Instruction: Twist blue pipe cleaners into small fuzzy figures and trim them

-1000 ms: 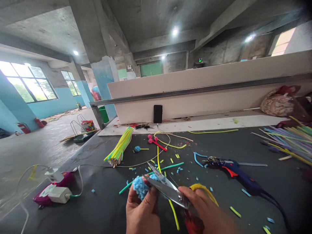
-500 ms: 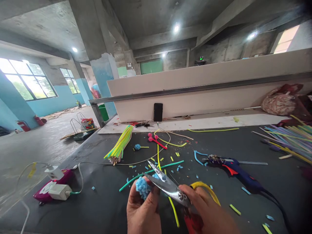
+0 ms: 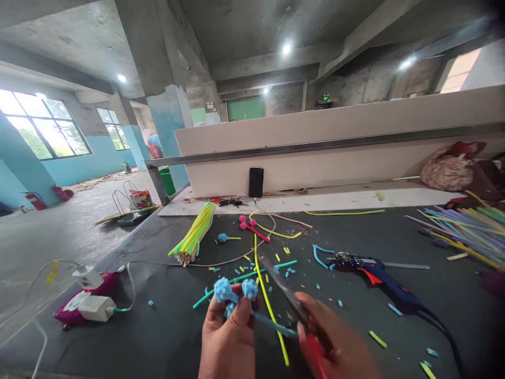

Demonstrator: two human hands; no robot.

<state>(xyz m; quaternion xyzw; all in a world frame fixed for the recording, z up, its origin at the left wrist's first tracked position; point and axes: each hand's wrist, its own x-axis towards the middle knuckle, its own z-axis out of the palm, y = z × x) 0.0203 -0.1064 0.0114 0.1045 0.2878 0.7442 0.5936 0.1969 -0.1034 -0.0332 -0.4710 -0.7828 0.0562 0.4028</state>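
Observation:
My left hand pinches a piece made of fuzzy light-blue balls between thumb and fingers, with a blue stem trailing right from it. My right hand is wrapped round the red handles of metal scissors. Their blades look closed, are blurred, and point up and left, apart from the blue balls. Beneath both hands, a yellow stem and a green stem lie crossed on the dark table, among small cut bits.
A blue glue gun lies at the right, near a pile of coloured stems. A yellow-green bundle sits back left. A phone leans on the board. Chargers on a purple power strip are at the left.
The scissors have closed and moved away from the blue balls. My left hand has turned the piece, so two balls and the trailing blue stem now show. The yellow loop by my right hand is gone from view.

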